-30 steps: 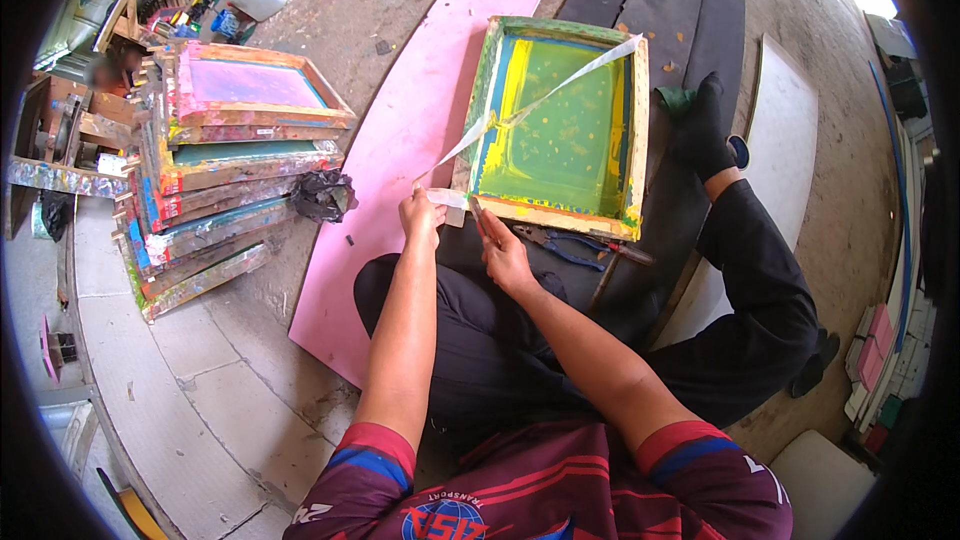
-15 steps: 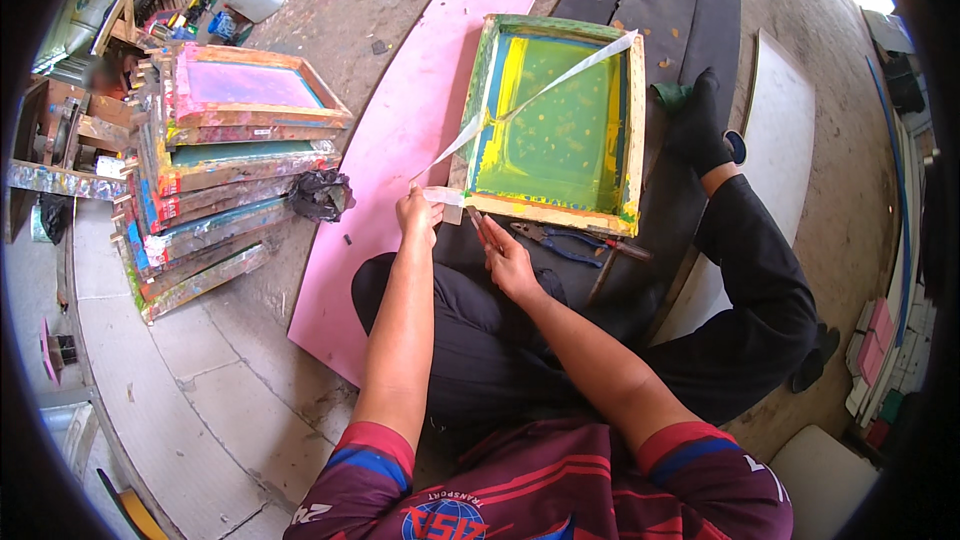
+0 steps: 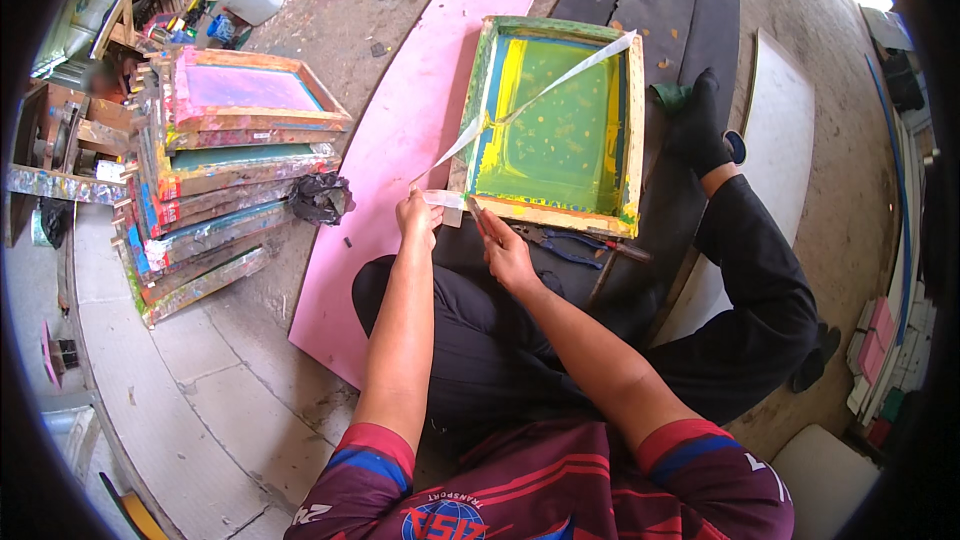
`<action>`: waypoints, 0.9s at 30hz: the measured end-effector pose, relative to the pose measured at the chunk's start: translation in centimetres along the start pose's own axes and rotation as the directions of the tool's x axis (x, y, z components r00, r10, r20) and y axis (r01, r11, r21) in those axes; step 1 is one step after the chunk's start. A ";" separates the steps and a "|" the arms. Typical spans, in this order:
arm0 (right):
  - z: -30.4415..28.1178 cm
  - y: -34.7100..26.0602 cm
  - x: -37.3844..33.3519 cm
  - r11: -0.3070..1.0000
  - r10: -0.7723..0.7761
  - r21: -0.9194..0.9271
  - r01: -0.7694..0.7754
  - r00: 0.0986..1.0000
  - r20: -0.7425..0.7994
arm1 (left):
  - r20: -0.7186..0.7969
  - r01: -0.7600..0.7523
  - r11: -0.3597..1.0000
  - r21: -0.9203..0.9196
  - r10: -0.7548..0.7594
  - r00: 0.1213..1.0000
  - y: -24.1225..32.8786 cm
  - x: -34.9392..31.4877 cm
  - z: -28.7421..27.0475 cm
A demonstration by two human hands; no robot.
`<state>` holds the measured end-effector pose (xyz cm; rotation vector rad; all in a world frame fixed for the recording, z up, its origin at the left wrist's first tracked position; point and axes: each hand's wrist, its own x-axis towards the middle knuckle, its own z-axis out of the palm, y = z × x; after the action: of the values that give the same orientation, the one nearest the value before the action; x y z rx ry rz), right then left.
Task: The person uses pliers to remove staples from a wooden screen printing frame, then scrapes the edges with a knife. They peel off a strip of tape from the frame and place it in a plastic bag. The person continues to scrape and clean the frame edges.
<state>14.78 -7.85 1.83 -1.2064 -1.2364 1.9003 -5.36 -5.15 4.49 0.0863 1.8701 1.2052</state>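
In front of me lies a screen-printing frame (image 3: pixel 545 206), its wooden sides smeared with paint and its mesh green and yellow. A long whitish strip (image 3: pixel 572 72) runs twisted from the frame's far right corner across the mesh to my left hand (image 3: pixel 416 215). That hand is closed on the strip beside the near left corner, where a whitish flap (image 3: pixel 446 202) also shows. My right hand (image 3: pixel 508 252) is closed at the same corner, on a small thin object whose kind I cannot make out. Pliers (image 3: pixel 570 246) with blue handles lie to its right.
A red-handled tool (image 3: pixel 625 248) lies by the pliers. Under the frame are dark boards (image 3: pixel 655 15) and a pink panel (image 3: pixel 400 130). Several paint-stained frames (image 3: pixel 235 125) stand stacked on the left, with a crumpled black bag (image 3: pixel 320 197) against them. My outstretched foot (image 3: pixel 700 130) is right of the frame.
My right hand has moved slightly up and left, closer to the frame's near left corner. The left hand, the strip and the frame have hardly moved.
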 end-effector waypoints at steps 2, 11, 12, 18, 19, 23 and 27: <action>0.0 -0.5 -0.2 0.999 0.031 0.017 -0.032 0.999 0.014 | 0.001 0.004 1.000 0.009 -0.004 1.000 -0.2 0.2 -0.1; -0.1 -0.2 -0.4 0.996 0.072 -0.050 -0.069 0.996 0.051 | 0.009 -0.005 0.999 0.038 0.005 1.000 0.2 0.1 0.2; -0.2 -0.1 -0.6 0.997 0.067 -0.035 -0.065 0.996 0.054 | 0.007 -0.004 0.999 0.032 0.004 1.000 0.3 0.2 0.3; -0.8 -0.6 -2.4 0.995 0.096 0.009 -0.097 0.993 0.064 | -0.030 -0.046 0.997 0.061 0.048 0.998 -0.1 0.8 0.0; -1.0 -0.5 -2.4 0.997 0.065 0.035 -0.067 0.997 0.046 | -0.066 -0.084 0.991 0.109 0.091 0.994 0.5 0.0 0.7; -2.4 -0.8 -2.3 0.998 0.013 -0.066 -0.011 0.999 0.036 | -0.096 -0.399 0.790 0.465 0.493 0.865 0.2 0.4 1.9; -2.3 -3.1 -2.1 0.994 0.043 -0.104 -0.037 0.998 0.052 | -0.154 -0.258 0.923 0.284 0.310 0.938 0.0 1.0 1.5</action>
<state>17.71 -7.39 5.05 -1.2483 -1.3629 1.9302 -4.89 -3.62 3.66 0.4117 2.2426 1.1865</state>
